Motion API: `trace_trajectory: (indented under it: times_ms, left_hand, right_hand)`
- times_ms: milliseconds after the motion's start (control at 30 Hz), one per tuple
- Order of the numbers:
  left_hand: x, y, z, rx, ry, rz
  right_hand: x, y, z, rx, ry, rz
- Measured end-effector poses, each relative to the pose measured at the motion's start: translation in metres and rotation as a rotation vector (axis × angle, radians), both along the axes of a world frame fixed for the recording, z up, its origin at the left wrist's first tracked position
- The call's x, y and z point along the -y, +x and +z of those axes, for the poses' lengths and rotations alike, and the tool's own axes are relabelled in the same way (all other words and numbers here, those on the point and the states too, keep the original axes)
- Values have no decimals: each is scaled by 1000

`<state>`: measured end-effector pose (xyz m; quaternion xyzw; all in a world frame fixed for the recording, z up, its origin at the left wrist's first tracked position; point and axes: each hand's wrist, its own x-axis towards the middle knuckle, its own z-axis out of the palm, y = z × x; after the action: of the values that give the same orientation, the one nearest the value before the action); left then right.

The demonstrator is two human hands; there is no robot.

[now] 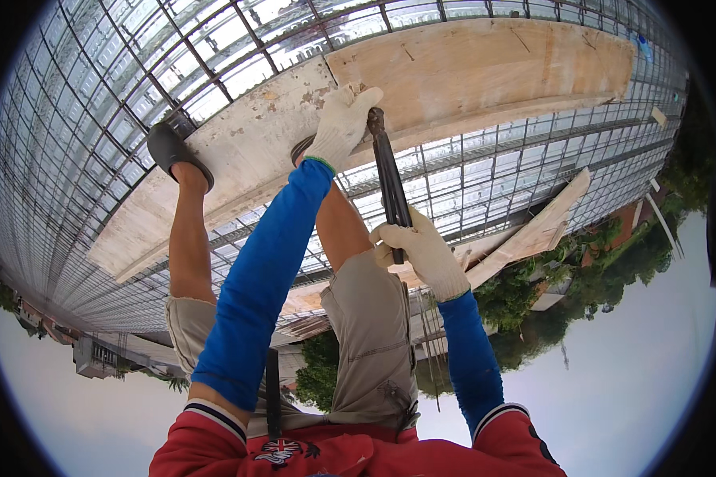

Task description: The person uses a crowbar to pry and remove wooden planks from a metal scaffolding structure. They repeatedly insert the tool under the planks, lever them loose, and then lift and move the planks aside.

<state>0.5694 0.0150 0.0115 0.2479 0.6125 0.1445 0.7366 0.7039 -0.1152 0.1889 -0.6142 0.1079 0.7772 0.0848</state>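
Note:
My right hand point(418, 247), in a pale knitted glove, is wrapped round the long dark handles of a pair of pincers point(391, 176). Their jaws point away from me, up toward the plywood. Right beside those jaws is my left hand point(344, 121), also gloved. Its fingers are curled and its thumb lies toward the pincer head; whatever they may pinch is hidden. Behind both hands lie two boards end to end: a worn, whitish plank point(239, 131) and a tan plywood sheet point(485, 67) with a few nails or short wires on it.
A grid of steel rebar point(79, 103) spreads beneath and around the boards, with openings between the bars. My foot in a dark clog point(179, 153) stands on the whitish plank. Another loose board point(533, 230) lies at the right, near trees point(525, 306).

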Motion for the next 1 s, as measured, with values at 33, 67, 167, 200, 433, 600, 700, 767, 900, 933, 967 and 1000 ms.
trace_trajectory:
  times_ms: [33,67,167,200,433,600,700,767,900,933,967,1000]
  left_hand:
    - [0,3,1,-58,106,-53]
    - [-2,6,2,-116,212,-106]
    - [-31,13,12,-77,75,143]
    - [-40,15,16,-29,-57,296]
    - [-68,29,7,118,-271,96]
    - [-69,22,-12,28,-349,-195]
    - [-61,24,-9,-69,-170,-314]
    - [-70,21,-15,-105,-318,-432]
    - [-44,22,-35,-49,-364,-329]
    - [-37,25,-38,-83,-342,-360]
    - [-28,29,-40,-117,-320,-390]
    - [-24,34,-46,-153,-288,-417]
  right_hand:
    - [-2,4,4,-74,17,-242]
    - [-4,8,10,-105,31,-336]
    - [-14,11,16,-140,51,-546]
    - [-11,12,13,-114,58,-555]
    - [-20,43,-44,123,10,-406]
    - [-40,93,-75,166,-36,-154]
    - [-55,120,-84,109,-35,-70]
    - [-62,131,-93,103,-31,-76]
    - [-81,139,-111,72,-79,-96]
    - [-82,142,-119,43,-95,-85]
    - [-79,143,-121,41,-98,-111]
    - [-83,142,-123,37,-91,-135]
